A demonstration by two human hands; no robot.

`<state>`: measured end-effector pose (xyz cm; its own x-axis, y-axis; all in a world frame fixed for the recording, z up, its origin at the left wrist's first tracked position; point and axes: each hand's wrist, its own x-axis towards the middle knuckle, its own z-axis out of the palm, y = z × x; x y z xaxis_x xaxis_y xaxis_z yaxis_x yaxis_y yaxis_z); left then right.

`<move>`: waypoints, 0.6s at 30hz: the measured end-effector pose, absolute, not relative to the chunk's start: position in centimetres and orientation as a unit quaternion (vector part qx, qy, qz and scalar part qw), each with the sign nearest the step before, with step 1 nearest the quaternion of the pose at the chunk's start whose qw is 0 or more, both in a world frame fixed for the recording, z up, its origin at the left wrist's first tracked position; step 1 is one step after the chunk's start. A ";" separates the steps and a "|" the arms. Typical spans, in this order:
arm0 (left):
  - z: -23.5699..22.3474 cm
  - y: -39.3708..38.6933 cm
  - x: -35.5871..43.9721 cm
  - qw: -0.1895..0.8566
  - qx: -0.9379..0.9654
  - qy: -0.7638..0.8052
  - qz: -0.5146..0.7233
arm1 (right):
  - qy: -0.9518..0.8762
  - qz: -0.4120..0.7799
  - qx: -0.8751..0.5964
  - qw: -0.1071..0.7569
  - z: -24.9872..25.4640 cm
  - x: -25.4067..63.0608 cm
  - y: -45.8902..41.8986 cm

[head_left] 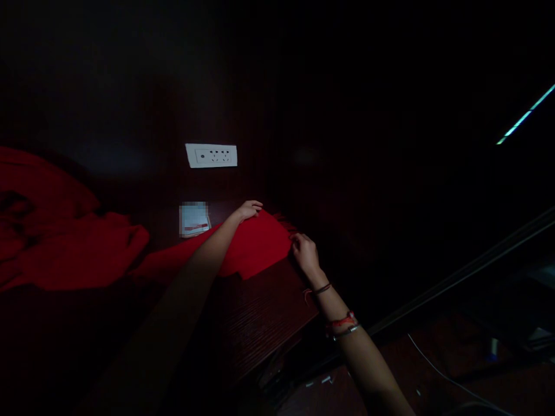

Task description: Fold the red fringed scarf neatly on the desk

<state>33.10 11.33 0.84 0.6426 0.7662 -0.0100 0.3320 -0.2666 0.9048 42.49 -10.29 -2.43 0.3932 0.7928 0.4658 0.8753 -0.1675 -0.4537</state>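
Observation:
A red scarf [260, 245] with a fringe along its right end lies partly spread on a dark wooden tabletop [260, 312]. The rest of the red fabric [78, 248] is heaped in loose folds to the left. At the scarf's far edge rests my left hand [250, 210], its fingers stretched out over the cloth. My right hand [306, 253], with bracelets on the wrist, is closed with bent fingers at the scarf's right corner. Its fingertips are partly hidden.
A white socket plate [211, 156] is on the dark wall behind. Near the scarf's far side lies a small, pale, blurred-out item [194, 218]. The tabletop's edge runs below my right hand. On the floor at lower right are a thin white cable [437, 372] and small scraps.

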 end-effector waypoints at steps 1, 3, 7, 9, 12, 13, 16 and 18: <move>0.9 11.3 33.3 0.485 0.767 0.354 0.226 | -0.546 -0.061 -0.765 0.337 -2.4 42.5 -10.3; 1.0 11.3 33.8 0.477 0.773 0.346 0.234 | -0.543 -0.063 -0.770 0.328 -2.3 42.4 -10.3; 0.5 11.8 35.1 0.443 0.785 0.353 0.251 | -0.539 -0.068 -0.778 0.315 -2.2 42.3 -10.4; 0.0 12.2 35.6 0.419 0.792 0.367 0.250 | -0.537 -0.068 -0.783 0.307 -2.1 42.3 -10.3; -0.8 12.6 35.7 0.381 0.805 0.384 0.244 | -0.535 -0.064 -0.787 0.302 -2.1 42.4 -10.4; -1.1 12.6 35.7 0.369 0.811 0.385 0.241 | -0.534 -0.062 -0.787 0.302 -2.2 42.4 -10.4; -1.5 12.5 35.5 0.331 0.833 0.376 0.232 | -0.527 -0.055 -0.794 0.297 -2.3 42.6 -10.4; -1.5 12.2 35.3 0.302 0.851 0.364 0.230 | -0.523 -0.052 -0.801 0.288 -2.3 42.7 -10.4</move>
<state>35.30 12.25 -1.47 0.6296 0.7579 0.1710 0.4809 -0.5530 0.6803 42.66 -10.40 -2.31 0.4482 0.8075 0.3836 0.8668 -0.2877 -0.4072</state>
